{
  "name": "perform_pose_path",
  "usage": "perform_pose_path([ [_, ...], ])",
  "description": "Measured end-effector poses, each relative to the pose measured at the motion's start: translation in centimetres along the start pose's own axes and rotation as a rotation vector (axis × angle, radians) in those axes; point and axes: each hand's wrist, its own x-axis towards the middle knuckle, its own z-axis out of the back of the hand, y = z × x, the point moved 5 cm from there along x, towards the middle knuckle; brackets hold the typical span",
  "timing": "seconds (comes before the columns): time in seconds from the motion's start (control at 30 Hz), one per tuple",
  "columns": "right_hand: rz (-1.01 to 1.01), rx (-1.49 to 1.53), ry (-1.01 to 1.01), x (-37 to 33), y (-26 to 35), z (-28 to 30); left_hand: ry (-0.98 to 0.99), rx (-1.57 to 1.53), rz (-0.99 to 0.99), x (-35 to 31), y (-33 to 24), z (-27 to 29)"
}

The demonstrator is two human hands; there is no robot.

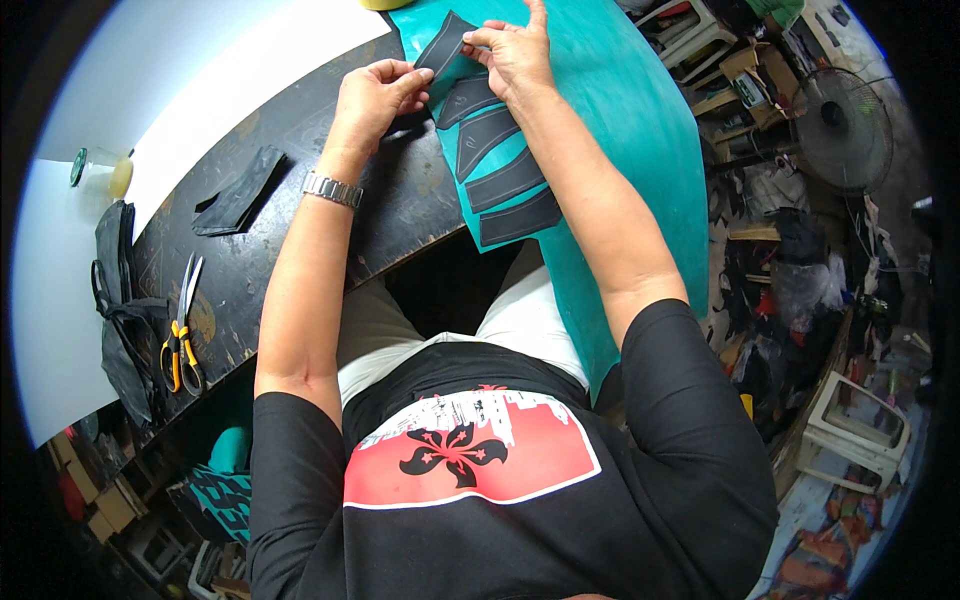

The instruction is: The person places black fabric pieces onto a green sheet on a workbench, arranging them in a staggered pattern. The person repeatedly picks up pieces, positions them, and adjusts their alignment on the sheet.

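Note:
Between my two hands I hold up a black leather-like strip (440,50) with a pale line along its edge. My left hand (378,98), with a metal watch on its wrist, pinches the strip's lower end. Its upper right edge is pinched by my right hand (512,58), some of whose fingers stand away from it. Just below the hands, several similar black cut pieces (505,182) lie in a fanned row on a teal sheet (630,150). Another small stack of black pieces (240,195) rests on the dark table (270,115), left of my left forearm.
Orange-handled scissors (182,335) lie on the table at the left, beside a bundle of black strips (125,310). A clear jar (105,173) stands behind them. The teal sheet hangs over the table's front edge. A floor fan (843,130) and a white stool (855,430) stand at the right.

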Motion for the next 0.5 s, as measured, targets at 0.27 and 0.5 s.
perform_pose_path([
  [0.27, -0.151, 0.397, -0.027, 1.6, 1.2, 0.0, -0.036, 0.679, 0.031, -4.8, -1.1, 3.6],
  [0.5, -0.085, -0.022, -0.017, 0.1, -1.2, -0.3, 0.029, 0.87, -0.609, -3.2, -3.4, -1.1],
])
